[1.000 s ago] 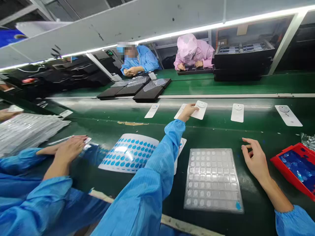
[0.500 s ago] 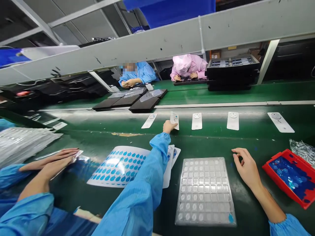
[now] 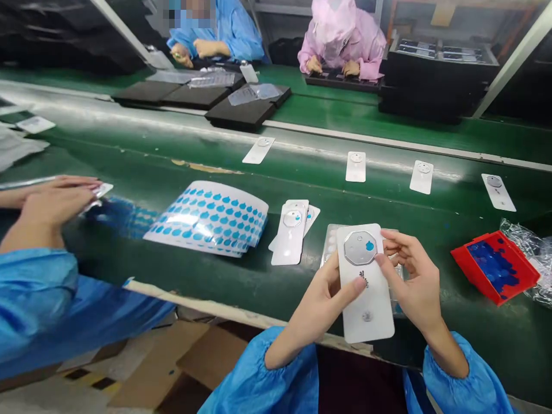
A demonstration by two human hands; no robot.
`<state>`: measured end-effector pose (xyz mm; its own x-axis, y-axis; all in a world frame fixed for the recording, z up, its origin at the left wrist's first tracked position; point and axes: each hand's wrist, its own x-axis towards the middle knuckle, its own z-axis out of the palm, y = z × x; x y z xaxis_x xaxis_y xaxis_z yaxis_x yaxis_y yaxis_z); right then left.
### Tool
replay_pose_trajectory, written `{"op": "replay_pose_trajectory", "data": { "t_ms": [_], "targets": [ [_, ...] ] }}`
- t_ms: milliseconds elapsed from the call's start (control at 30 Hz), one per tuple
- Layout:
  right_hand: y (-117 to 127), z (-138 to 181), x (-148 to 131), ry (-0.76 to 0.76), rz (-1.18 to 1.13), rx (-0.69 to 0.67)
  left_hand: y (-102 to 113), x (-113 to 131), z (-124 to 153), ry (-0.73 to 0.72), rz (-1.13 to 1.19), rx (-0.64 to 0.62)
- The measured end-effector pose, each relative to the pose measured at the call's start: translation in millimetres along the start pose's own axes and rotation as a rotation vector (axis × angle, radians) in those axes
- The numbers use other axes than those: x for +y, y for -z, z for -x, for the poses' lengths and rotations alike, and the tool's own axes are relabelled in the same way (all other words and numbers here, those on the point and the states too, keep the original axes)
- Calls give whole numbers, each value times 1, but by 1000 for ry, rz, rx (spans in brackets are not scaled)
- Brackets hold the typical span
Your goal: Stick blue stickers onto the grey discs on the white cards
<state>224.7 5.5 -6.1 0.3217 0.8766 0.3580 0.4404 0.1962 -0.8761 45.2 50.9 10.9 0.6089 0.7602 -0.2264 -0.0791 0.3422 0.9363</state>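
1. Smock: light blue, thin, slightly glossy synthetic fabric, seen as a left sleeve (image 3: pixel 259 376) and a right sleeve (image 3: pixel 459 376).
2. Sleeves: loose and soft-creased, ending in gathered cuffs; no markings visible on either.
3. Left hand (image 3: pixel 321 307): bare, no glove, ring or wristband visible.
4. Right hand (image 3: pixel 416 282): bare, likewise; cuff sits above the wrist.
5. Between sleeves: dark cloth (image 3: pixel 357 385), too dim to identify the garment.
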Motion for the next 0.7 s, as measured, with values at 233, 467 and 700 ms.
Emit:
{"op": "replay_pose_trajectory", "data": {
  "t_ms": [233,467,700],
  "targets": [
    [5,6,-13,445,435,28,-1,-13,7,-133,-332,227],
    [6,3,-25,578,590,-65,1,-18,22,-169,-456,238],
    [5,12,-13,643,719,10,-2,-13,28,-210,-465,260]
  ]
}}
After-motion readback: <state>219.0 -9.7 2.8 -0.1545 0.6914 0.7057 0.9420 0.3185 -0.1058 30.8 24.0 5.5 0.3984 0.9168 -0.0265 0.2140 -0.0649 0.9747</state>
